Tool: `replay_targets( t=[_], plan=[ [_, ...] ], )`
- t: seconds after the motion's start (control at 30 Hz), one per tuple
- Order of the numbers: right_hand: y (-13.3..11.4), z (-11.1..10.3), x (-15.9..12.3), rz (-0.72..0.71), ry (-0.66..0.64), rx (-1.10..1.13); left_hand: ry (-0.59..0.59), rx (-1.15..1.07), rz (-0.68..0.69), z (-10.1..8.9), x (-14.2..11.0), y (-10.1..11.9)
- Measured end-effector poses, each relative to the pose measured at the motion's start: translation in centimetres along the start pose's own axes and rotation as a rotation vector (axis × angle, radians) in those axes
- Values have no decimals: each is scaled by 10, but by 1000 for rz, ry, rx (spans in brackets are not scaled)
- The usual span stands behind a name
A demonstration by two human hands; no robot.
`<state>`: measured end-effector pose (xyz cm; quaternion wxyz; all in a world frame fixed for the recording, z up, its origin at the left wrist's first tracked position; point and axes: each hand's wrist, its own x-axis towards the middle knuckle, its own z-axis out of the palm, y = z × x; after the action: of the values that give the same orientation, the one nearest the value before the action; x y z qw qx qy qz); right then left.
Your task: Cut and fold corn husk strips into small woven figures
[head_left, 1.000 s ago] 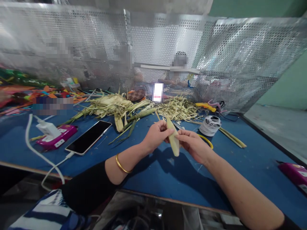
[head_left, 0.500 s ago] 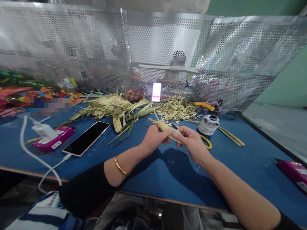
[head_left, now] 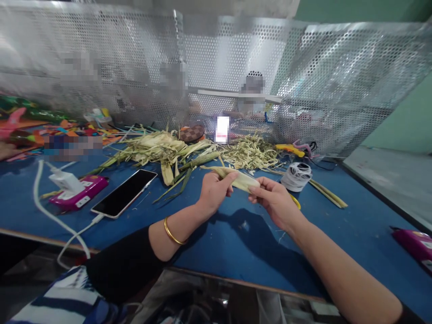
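Note:
A pale green corn husk (head_left: pixel 243 181) is stretched between my two hands above the blue table (head_left: pixel 202 252). My left hand (head_left: pixel 216 191) pinches its narrower, darker end between thumb and fingers. The broad, pale end is gripped by my right hand (head_left: pixel 272 198), thumb on top. Behind my hands lie a heap of larger husks (head_left: pixel 157 150) and a pile of thin, shredded husk strips (head_left: pixel 251 153). A white spool of thread or tape (head_left: pixel 296 177) stands just beyond my right hand, and part of a yellow ring (head_left: pixel 296 201) shows behind that hand.
On the left lie a phone (head_left: pixel 124 193) with a white cable and a purple power strip (head_left: pixel 81 191) holding a white charger. Yellow-handled pliers or scissors (head_left: pixel 290 150) and some stalks (head_left: pixel 329 193) lie right. A perforated screen (head_left: pixel 232 58) borders the back; people sit behind it.
The corn husk has turned from nearly upright to lying sideways between my hands. My hands have moved slightly apart, drawing it out lengthwise.

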<state>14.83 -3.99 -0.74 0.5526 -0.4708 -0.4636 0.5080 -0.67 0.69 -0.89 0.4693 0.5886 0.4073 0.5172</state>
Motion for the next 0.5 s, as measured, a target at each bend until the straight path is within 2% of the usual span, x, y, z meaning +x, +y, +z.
replay_targets(
  t=[0.1,0.17,0.27,0.37,0.5],
  plan=[
    [0,2,-1,-106,73,-90,4,16,50,1,-1,0],
    [1,3,0,-115,126,-108,2,-12,56,2,-2,0],
    [2,-1,4,-88,203,-30,-36,-97,28,4,-3,1],
    [4,-6,9,-118,256,102,-77,-169,-46,6,-4,1],
    [2,-12,13,-195,303,152,-42,-251,-101,7,-4,0]
  ],
)
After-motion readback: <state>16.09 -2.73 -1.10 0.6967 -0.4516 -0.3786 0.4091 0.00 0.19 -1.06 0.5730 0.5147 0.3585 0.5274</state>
